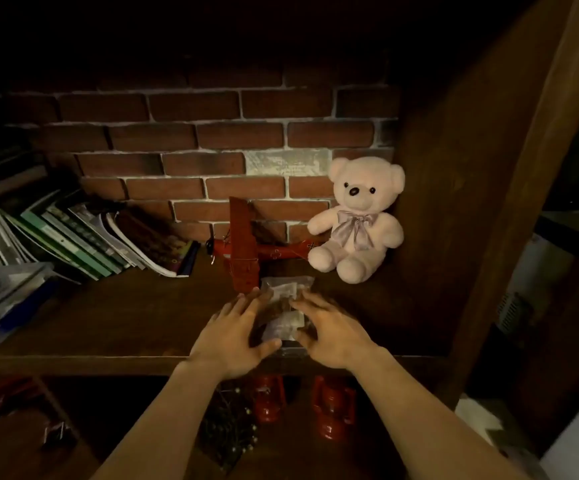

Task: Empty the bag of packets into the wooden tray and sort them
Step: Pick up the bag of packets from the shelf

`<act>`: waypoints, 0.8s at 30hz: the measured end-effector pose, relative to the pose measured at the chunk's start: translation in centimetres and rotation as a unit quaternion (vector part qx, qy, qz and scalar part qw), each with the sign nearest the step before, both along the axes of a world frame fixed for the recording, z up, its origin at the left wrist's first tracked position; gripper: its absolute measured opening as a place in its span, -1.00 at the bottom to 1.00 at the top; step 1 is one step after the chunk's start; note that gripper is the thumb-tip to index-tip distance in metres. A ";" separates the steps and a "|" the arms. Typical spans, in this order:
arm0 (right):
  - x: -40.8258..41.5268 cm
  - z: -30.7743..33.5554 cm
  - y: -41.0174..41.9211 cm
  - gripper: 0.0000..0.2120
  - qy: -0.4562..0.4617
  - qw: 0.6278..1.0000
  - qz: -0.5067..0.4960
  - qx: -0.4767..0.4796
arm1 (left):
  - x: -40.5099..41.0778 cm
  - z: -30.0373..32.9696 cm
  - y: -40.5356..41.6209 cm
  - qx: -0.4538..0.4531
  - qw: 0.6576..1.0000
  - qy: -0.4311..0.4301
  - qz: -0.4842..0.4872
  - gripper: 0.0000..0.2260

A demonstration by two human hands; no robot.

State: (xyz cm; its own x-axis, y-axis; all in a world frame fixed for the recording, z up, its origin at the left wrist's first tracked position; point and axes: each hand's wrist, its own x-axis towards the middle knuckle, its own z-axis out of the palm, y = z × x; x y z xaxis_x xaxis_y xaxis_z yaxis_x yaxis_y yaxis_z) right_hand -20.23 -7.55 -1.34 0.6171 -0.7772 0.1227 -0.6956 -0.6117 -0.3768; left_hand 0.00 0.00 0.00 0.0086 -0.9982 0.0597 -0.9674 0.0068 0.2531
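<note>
A clear plastic bag of packets (284,306) lies on the dark wooden shelf (125,313), close to its front edge. Pale and brown packets show through the plastic. My left hand (234,336) is at the bag's left side, fingers spread, thumb near its lower edge. My right hand (329,332) flanks the bag's right side the same way, fingers apart. Both hands are at or just touching the bag; neither is closed around it. No wooden tray is in view.
A red toy biplane (243,247) stands just behind the bag. A pink teddy bear (359,220) sits at the back right. Leaning books (84,237) and plastic boxes (1,292) fill the left. Red lanterns (333,407) stand on the shelf below. A brick wall (212,140) backs the shelf.
</note>
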 end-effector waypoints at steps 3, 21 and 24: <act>0.2 -0.7 -0.4 -0.45 0.007 1.000 -0.014 0.001 | -0.1 -0.5 -0.3 0.040 0.999 -0.008 -0.018 -0.18; 0.8 1.0 3.1 -0.59 0.063 0.995 -0.038 -0.063 | 1.6 0.7 1.1 -0.019 0.990 -0.022 -0.137 -0.85; 0.8 2.2 3.7 -0.72 0.052 0.993 -0.048 -0.095 | 1.7 1.6 1.2 -0.044 0.990 -0.025 -0.134 -0.95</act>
State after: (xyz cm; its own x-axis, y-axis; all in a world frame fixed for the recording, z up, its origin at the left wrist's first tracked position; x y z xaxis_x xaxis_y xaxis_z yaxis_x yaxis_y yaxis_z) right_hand -19.48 -3.81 0.90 0.5582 -0.8021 0.2122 -0.7834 -0.5937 -0.1837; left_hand 1.66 1.19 1.65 -0.2610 -0.9550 0.1408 -0.9392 0.2849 0.1917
